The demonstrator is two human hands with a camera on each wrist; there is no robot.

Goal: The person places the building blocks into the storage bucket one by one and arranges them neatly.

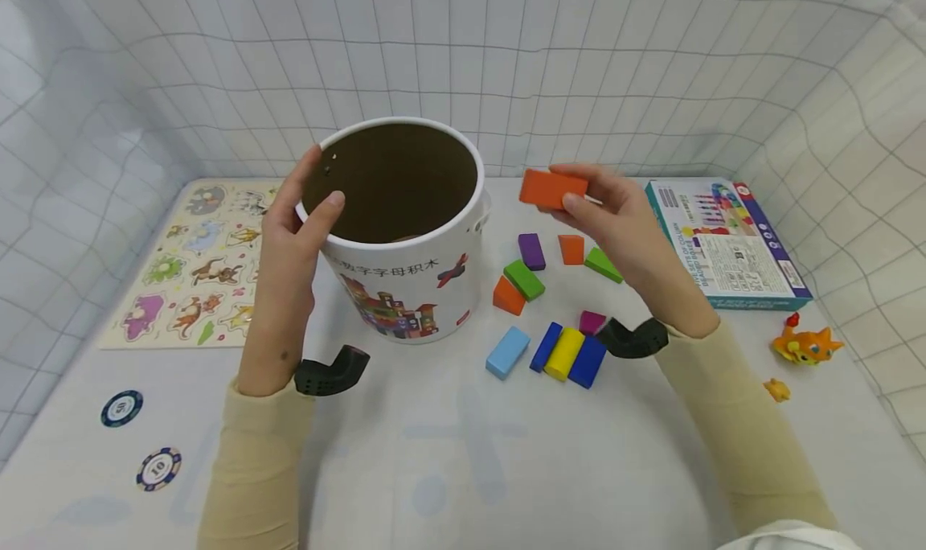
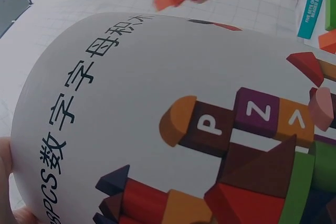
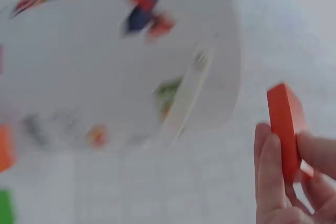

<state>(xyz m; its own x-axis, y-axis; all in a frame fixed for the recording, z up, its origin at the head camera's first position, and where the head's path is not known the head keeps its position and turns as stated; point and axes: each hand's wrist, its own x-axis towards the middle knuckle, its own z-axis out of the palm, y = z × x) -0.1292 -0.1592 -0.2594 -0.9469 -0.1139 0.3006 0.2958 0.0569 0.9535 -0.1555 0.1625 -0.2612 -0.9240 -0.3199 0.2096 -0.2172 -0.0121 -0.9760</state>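
Note:
A white bucket printed with block pictures and Chinese lettering stands upright on the table. My left hand grips its left rim, the thumb over the edge and the fingers around the side; in the left wrist view the printed wall fills most of the picture. To the right of the bucket, in the air, my right hand pinches an orange rectangular block between thumb and fingers. The same orange block shows edge-on in the right wrist view. Only a small part of the bucket's inner bottom is visible.
Several loose blocks lie right of the bucket, including a light blue block and a yellow block. A flat box and an orange toy figure lie farther right. An animal puzzle board and poker chips sit left.

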